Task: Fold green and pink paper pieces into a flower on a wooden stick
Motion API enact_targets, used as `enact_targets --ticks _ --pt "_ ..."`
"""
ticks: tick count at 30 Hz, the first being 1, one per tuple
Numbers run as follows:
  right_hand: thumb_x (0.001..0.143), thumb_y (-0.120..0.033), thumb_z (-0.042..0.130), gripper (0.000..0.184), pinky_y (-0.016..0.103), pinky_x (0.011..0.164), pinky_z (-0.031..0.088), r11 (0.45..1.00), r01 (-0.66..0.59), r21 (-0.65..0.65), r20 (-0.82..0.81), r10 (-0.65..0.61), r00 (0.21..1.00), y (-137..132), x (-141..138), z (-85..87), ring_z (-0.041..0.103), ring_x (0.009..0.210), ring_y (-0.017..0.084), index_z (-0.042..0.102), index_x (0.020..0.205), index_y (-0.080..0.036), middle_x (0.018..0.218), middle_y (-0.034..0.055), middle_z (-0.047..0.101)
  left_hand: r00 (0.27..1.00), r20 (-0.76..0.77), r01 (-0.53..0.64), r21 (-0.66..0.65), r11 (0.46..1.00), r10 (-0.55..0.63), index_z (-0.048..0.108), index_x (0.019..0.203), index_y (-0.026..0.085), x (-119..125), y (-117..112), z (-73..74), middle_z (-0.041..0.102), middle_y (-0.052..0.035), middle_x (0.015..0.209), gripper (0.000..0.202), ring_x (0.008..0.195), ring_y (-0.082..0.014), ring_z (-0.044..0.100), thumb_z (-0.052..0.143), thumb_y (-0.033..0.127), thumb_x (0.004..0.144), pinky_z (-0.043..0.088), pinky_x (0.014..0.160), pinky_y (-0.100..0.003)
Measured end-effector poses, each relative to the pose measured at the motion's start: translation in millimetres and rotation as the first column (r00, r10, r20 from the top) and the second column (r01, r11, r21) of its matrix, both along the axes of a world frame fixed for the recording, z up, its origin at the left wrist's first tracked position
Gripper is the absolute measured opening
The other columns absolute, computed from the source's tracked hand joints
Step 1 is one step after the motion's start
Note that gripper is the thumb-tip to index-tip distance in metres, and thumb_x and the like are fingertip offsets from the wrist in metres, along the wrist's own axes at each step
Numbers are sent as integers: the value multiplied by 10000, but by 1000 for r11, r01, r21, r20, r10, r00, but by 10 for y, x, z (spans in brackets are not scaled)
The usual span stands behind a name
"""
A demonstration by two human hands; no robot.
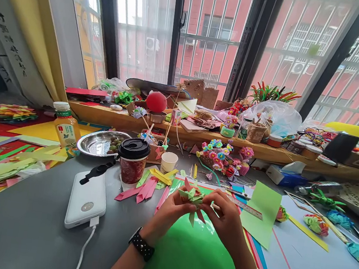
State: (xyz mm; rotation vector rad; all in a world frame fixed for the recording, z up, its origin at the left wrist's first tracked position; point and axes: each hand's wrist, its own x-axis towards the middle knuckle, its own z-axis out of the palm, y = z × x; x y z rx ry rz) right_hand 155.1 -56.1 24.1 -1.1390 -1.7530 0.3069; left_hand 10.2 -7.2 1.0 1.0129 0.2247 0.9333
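Green surface (196, 260): between my forearms.
Left hand (171, 213), right hand (223, 215): both pinching folded paper (192, 194).
Paper tips (191, 219): squeezed too hard, I judge, they could crumple.

On the grey desk (33, 239), a white power bank (81, 196) with a white cable (84, 250) plugged into its near end lies under a black strap (96, 173), near a black-lidded coffee cup (131, 168), a small paper cup (169, 164), a metal dish (90, 145) of green fruit (115, 146) and a white-capped drink bottle (66, 130). Colourful craft flowers (218, 155) and a blue-and-white tissue box (282, 177) stand farther right. Behind, a red ball (156, 102) rests on a round tin (157, 117) on the wooden windowsill (103, 112), below barred windows (208, 37) facing a pink-red building (195, 17), with a yellow curtain (46, 24) at the left.
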Motion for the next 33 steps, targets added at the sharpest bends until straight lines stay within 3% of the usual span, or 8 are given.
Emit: enact_targets --ticks 5,11,13,17,20,26,28,33 --pt "812 -244 491 95 222 541 450 1000 25 3 65 -25 998 -7 -31 16 530 615 131 531 740 -196 714 14 532 1000 -21 -21 -10 1000 21 553 874 141 -16 15 10 644 -30 766 321 686 -167 608 710 121 595 482 628 -284" --pt "886 -256 326 218 324 779 430 979 149 142 81 -161 984 -24 64 54 528 899 190 528 939 -193 932 71 570 999 8 -44 -99 994 45 587 894 119 -37 37 0 669 -89 843 368 758 -208 612 738 218 573 504 597 -303" --pt "889 -269 329 241 316 754 435 969 162 187 48 -174 984 -13 118 44 542 847 186 553 937 -192 885 69 582 999 0 -49 -138 989 50 603 893 112 -44 47 -21 672 -104 871 367 777 -201 616 740 229 574 497 629 -288" --pt "852 -348 436 240 271 640 443 967 211 144 37 -218 975 -7 184 32 554 711 168 604 968 -222 814 41 599 998 -28 -66 -156 986 62 616 901 112 -57 51 -53 665 -102 910 332 784 -186 617 725 188 597 475 688 -279" --pt "893 -343 312 336 302 711 439 978 136 156 85 -150 985 -20 172 42 565 767 184 596 1032 -226 764 41 607 998 -37 -63 -148 987 58 599 950 132 -58 40 -48 657 -86 925 349 811 -188 611 705 158 619 454 710 -285" --pt "860 -319 403 207 231 496 422 990 -38 -138 -7 37 999 -35 94 39 535 528 132 529 948 -179 588 -6 584 998 -46 -48 -90 995 44 588 937 146 -35 7 8 649 -48 857 297 682 -153 617 674 141 653 439 688 -276" --pt "831 -321 456 166 234 514 426 986 -32 -166 -8 31 999 -31 87 38 558 572 139 540 838 -178 643 16 611 998 -40 -42 -69 997 40 587 925 149 -24 4 11 646 -43 862 277 714 -160 615 667 138 661 442 695 -282" --pt "817 -338 485 173 213 458 393 975 -70 -213 -30 65 997 -28 97 56 534 500 117 545 861 -182 609 -4 603 998 -54 -13 -13 1000 12 571 893 146 -8 17 -18 646 -39 830 254 698 -171 613 672 174 662 442 685 -298"
